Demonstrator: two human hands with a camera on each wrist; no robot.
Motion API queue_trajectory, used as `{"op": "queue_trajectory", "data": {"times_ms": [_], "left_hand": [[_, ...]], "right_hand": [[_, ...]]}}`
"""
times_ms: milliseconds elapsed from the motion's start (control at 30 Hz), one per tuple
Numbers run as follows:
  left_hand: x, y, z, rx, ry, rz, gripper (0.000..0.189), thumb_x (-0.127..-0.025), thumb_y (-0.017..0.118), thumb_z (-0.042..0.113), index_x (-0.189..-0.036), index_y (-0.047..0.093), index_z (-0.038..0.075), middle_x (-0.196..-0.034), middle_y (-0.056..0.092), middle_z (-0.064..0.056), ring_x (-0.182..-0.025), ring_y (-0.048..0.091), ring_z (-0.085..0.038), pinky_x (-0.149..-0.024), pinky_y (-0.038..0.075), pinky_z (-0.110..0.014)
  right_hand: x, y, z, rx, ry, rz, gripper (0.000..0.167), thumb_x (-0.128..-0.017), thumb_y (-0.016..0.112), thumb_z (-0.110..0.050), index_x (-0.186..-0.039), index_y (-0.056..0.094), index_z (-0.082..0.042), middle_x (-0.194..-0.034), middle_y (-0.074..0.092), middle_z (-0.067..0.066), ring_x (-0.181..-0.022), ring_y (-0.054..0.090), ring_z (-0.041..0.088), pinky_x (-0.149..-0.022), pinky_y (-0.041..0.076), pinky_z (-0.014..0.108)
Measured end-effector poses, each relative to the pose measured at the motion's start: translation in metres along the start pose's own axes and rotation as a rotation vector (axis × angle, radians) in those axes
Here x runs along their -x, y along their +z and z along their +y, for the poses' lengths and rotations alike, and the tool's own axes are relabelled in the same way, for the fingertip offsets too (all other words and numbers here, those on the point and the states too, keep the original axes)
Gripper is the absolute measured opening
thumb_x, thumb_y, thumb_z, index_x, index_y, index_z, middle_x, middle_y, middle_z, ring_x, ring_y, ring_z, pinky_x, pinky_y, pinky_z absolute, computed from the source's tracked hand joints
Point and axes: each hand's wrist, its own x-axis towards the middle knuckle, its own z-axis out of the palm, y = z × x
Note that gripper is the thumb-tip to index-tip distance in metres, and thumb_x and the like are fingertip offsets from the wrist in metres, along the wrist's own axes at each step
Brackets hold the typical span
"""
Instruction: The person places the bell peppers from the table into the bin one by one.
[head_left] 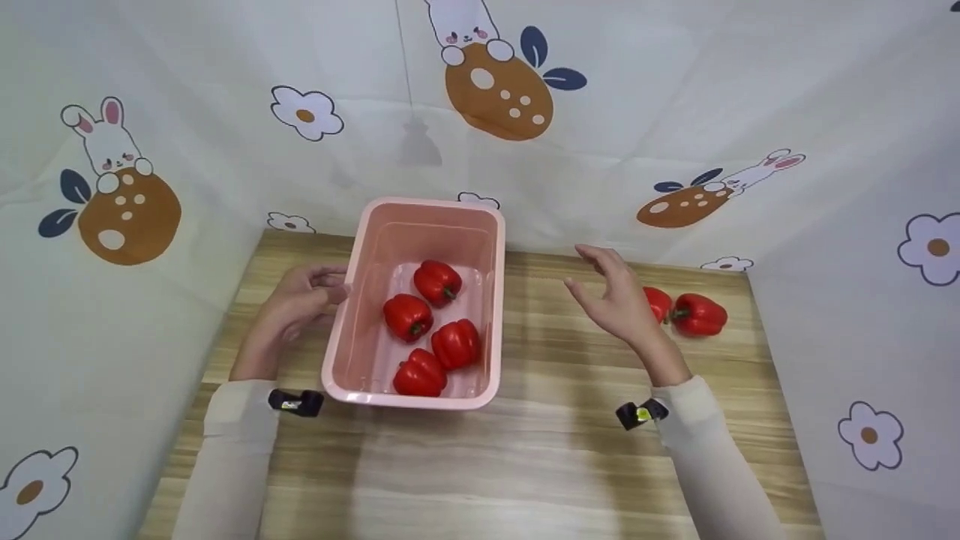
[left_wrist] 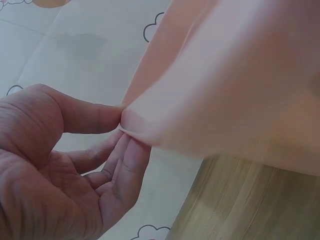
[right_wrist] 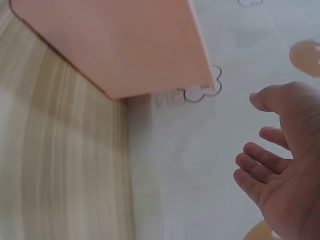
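Note:
A pink plastic bin (head_left: 491, 315) stands on the wooden table with several red bell peppers (head_left: 457, 345) lying inside it. At the bin's left rim is my left hand (head_left: 304, 300); in the left wrist view the thumb and fingers (left_wrist: 132, 170) pinch that rim. My right hand (head_left: 619, 300) is held in the air to the right of the bin, fingers apart and relaxed, with nothing in it. Beyond that hand, two more red bell peppers (head_left: 700, 315) lie side by side on the table, one partly hidden behind the hand.
The wood-grain table (head_left: 465, 472) is bordered by a pale curtain (head_left: 360, 60) printed with rabbits and flowers, at the back and both sides. The bin stands close to the back curtain. A small black device is strapped at each wrist.

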Motion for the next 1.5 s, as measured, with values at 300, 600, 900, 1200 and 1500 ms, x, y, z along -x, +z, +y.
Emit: {"op": "queue_trajectory", "data": {"times_ms": [300,600,900,1200,1500], "left_hand": [[0.001,-0.002,-0.003,0.009,0.0,0.007,0.059,-0.1,0.059,0.0,-0.156,0.041,-0.008,-0.12,0.06,-0.013,-0.094,0.07,-0.012,-0.09,0.069,-0.033],[0.001,-0.002,-0.002,0.016,-0.01,0.01,0.059,-0.101,0.058,0.001,-0.156,0.041,-0.008,-0.12,0.058,-0.014,-0.091,0.072,-0.012,-0.09,0.069,-0.034],[0.0,-0.002,0.001,-0.013,-0.013,0.014,0.06,-0.1,0.058,0.0,-0.157,0.04,-0.008,-0.124,0.057,-0.015,-0.092,0.07,-0.013,-0.092,0.069,-0.033],[0.0,-0.003,-0.001,-0.014,0.0,0.011,0.06,-0.1,0.058,0.0,-0.156,0.04,-0.008,-0.122,0.058,-0.015,-0.092,0.07,-0.013,-0.09,0.069,-0.033],[-0.001,0.001,-0.005,0.075,0.043,0.002,0.057,-0.1,0.056,-0.004,-0.153,0.04,-0.014,-0.116,0.06,-0.012,-0.09,0.072,-0.013,-0.085,0.07,-0.033]], "right_hand": [[0.023,-0.011,0.031,-0.047,0.083,0.102,0.056,-0.097,0.078,-0.018,-0.147,0.058,-0.005,-0.145,0.062,0.017,-0.136,0.06,0.035,-0.121,0.051,0.052],[0.04,-0.018,0.05,-0.12,0.12,0.212,0.058,-0.093,0.082,-0.012,-0.146,0.059,-0.004,-0.148,0.062,0.016,-0.139,0.06,0.032,-0.122,0.049,0.044],[0.066,-0.034,0.077,-0.149,0.243,0.246,0.062,-0.097,0.077,-0.017,-0.152,0.052,-0.005,-0.155,0.057,0.016,-0.146,0.054,0.033,-0.124,0.047,0.052],[0.09,-0.035,0.102,-0.219,0.328,0.314,0.066,-0.097,0.076,-0.01,-0.156,0.047,-0.001,-0.153,0.056,0.02,-0.137,0.058,0.017,-0.105,0.049,0.002],[0.123,-0.03,0.127,-0.279,0.45,0.408,0.061,-0.1,0.072,-0.013,-0.154,0.047,0.001,-0.152,0.055,0.022,-0.133,0.056,0.008,-0.117,0.046,0.011]]}}
